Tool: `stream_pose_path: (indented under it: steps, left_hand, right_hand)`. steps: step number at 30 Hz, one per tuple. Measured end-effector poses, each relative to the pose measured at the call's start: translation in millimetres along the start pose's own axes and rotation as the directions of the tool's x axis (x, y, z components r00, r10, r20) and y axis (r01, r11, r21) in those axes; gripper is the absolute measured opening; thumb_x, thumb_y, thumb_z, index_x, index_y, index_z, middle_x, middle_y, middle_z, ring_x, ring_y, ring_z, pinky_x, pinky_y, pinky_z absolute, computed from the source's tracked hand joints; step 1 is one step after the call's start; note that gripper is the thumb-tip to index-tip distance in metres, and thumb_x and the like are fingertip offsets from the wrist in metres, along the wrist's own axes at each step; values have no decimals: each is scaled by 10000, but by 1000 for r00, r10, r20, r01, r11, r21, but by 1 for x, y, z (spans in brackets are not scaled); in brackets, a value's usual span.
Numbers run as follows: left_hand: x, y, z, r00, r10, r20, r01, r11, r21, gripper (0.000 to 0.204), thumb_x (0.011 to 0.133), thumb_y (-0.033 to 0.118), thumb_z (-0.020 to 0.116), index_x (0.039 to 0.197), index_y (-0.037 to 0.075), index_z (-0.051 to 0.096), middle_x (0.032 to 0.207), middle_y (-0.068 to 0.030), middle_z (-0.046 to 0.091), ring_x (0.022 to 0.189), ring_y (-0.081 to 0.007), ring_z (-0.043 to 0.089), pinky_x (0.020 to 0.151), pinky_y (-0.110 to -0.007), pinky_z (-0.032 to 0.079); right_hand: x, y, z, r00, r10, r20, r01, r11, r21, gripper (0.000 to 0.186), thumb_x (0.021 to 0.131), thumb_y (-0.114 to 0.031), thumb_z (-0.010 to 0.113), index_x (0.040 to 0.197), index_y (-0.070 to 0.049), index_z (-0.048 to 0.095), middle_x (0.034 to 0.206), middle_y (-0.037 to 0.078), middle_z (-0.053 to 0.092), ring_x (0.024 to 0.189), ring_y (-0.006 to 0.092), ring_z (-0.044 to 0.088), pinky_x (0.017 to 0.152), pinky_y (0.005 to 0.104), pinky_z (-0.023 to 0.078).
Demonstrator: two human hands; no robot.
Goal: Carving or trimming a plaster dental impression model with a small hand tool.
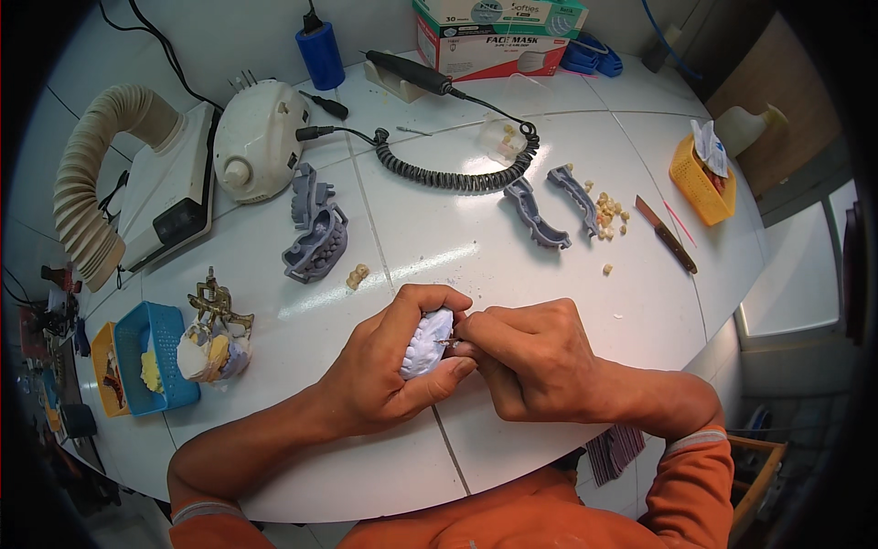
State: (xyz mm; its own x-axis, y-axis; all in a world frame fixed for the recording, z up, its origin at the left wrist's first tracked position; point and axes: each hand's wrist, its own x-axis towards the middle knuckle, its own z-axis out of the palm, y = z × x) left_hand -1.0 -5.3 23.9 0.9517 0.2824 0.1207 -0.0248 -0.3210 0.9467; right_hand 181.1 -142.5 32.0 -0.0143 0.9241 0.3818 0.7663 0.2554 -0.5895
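the left hand [380, 366] curls around a white dental model [422, 348], fingers along its upper and far sides and thumb along the lower right, opened only as wide as the model. the right hand [540, 357] has thumb and forefinger pinched together on one thin metal tool [445, 341], its tip against the model's right side; the other fingers are folded in, and the grip hides most of the tool. the model sits just below the centre of the frame.

above the hands lies one tan tooth piece [358, 275]. two grey curved trays [540, 218] lie right of upper centre, beside a pile of loose teeth [607, 216] too crowded to count, with one single tooth [607, 270] below it. one knife [666, 235] lies farther right. left of centre are grey moulded pieces [315, 240], seemingly two. one brass articulator [216, 306] stands at left, near one blue basket [157, 352].

legible printing shows on the green, white and red packaging [498, 46] at the top. one black handpiece [407, 71] rests just left of it.
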Motion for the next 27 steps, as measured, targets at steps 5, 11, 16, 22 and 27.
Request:
stream_pose_path:
  steps: [5,11,16,22,27]
  left_hand:
    - [1,-3,1,999,50,-11,-50,999,22,493,996,187,734,1384,16,482,1053,-123,696,943,-200,707,830,-326,556]
    - [1,-14,1,999,-22,-26,18,990,-139,552,1006,263,751,1406,15,463,1095,-119,697,991,-184,718,846,-312,563]
    - [1,-22,6,999,-36,8,35,860,-510,862,927,519,758,1507,20,362,1353,-156,573,1130,-241,704,983,-378,601]
    - [3,-23,2,997,-55,62,80,828,-555,984,960,770,469,1588,38,269,1343,-153,526,1203,-294,677,1033,-403,591]
    - [9,-14,-3,984,-155,84,175,812,-557,982,979,798,327,1607,47,255,1313,-154,547,1212,-311,676,1040,-423,591]
  right_hand:
    - [0,4,2,1000,-25,-14,25,1000,15,102,817,-57,718,891,-73,649,702,54,660,529,254,636,454,364,466]
    - [5,6,4,991,-24,-132,30,998,47,28,921,-64,680,934,-48,661,709,68,622,523,256,603,466,376,451]
    - [8,5,-3,988,16,-152,-7,998,57,87,989,-39,626,1041,13,673,817,113,569,598,269,577,543,401,472]
    - [6,13,3,977,-44,-211,61,995,77,109,970,-23,636,1071,19,643,864,129,586,618,299,597,568,416,499]
    - [6,14,0,988,-10,-153,7,1000,-21,102,966,-31,652,1058,10,639,855,123,634,622,302,642,539,400,502]
